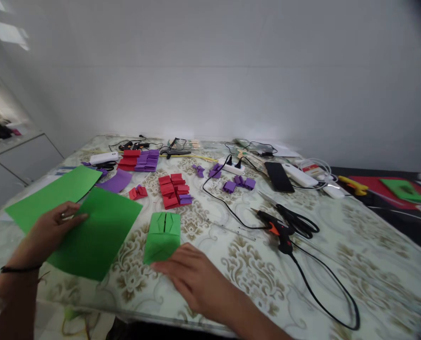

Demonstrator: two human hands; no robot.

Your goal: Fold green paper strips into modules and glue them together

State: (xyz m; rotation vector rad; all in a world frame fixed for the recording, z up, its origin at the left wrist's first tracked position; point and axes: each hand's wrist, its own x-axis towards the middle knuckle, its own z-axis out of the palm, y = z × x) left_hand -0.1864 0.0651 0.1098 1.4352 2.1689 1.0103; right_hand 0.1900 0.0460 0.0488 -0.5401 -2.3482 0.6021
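Note:
My left hand (54,231) pinches the left edge of a flat green paper sheet (100,231), tilted above the table. A second green sheet (60,189) lies behind it, farther left. My right hand (192,274) has its thumb and fingers pressed together at the near edge of a folded green paper piece (164,233). That piece has a slit and creased flaps at its far end. Just beyond it sit folded red paper pieces (171,190) with a purple one among them.
Right of centre lie a glue gun (279,229) with a looping cable, and black-handled scissors (295,219). Farther back are a phone (279,176), a power strip (233,166), small purple folded pieces (230,186) and stacked purple strips (147,160). A wall stands behind the patterned tablecloth (253,269).

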